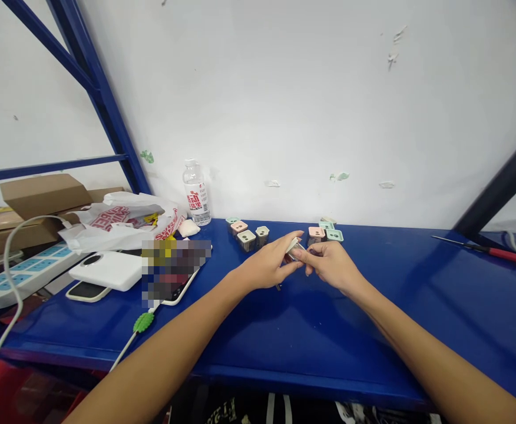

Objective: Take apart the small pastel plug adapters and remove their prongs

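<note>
Over the middle of the blue shelf, my left hand (269,259) and my right hand (331,265) meet around a small cream-edged case (292,247). Both hands are closed on it, fingers and thumbs pinching its sides, and most of it is hidden. A small dark piece shows just below my left hand, too blurred to name. Left of the hands stands a group of similar little cases with holed pastel tops, among them a cream-topped case (246,239) and a pink-topped case (239,227). Behind my right hand are another pink-topped case (316,232) and a green-topped case (334,235).
A water bottle (197,197) stands against the wall. On the left lie a plastic bag (121,221), a cardboard box (46,194), a white power bank (108,271), a power strip (28,274) and a cable. A red-handled screwdriver (500,253) lies at the far right.
</note>
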The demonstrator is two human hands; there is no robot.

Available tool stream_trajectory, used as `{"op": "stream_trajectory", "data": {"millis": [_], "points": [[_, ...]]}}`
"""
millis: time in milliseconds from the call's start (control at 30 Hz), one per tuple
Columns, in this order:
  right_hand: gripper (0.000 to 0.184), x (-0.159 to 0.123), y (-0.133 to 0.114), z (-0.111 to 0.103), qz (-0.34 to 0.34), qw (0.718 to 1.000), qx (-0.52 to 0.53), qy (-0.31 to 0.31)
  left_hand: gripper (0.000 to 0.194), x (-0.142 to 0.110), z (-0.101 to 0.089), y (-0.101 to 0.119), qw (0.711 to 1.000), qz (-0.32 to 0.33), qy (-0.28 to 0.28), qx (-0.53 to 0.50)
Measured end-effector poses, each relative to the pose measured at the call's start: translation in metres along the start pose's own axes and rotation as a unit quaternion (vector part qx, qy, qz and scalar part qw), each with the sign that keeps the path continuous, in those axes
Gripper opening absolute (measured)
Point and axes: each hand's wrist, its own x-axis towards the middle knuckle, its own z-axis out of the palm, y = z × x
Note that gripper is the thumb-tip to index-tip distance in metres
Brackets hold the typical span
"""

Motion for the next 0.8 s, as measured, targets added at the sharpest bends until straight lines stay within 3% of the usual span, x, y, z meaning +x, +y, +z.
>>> {"op": "stream_trajectory", "data": {"millis": [233,800], "points": [[0.050,-0.0024,-0.0078,-0.0079,0.013,0.998,0.010,-0.054,0.055,0.0010,-0.0028,-0.0018,1.000,0.015,0.008,0.020],[0.052,-0.0047,-0.0105,-0.0046,0.038,0.998,0.012,-0.040,0.049,-0.0006,0.0035,-0.0068,0.999,0.015,-0.017,0.039]]}}
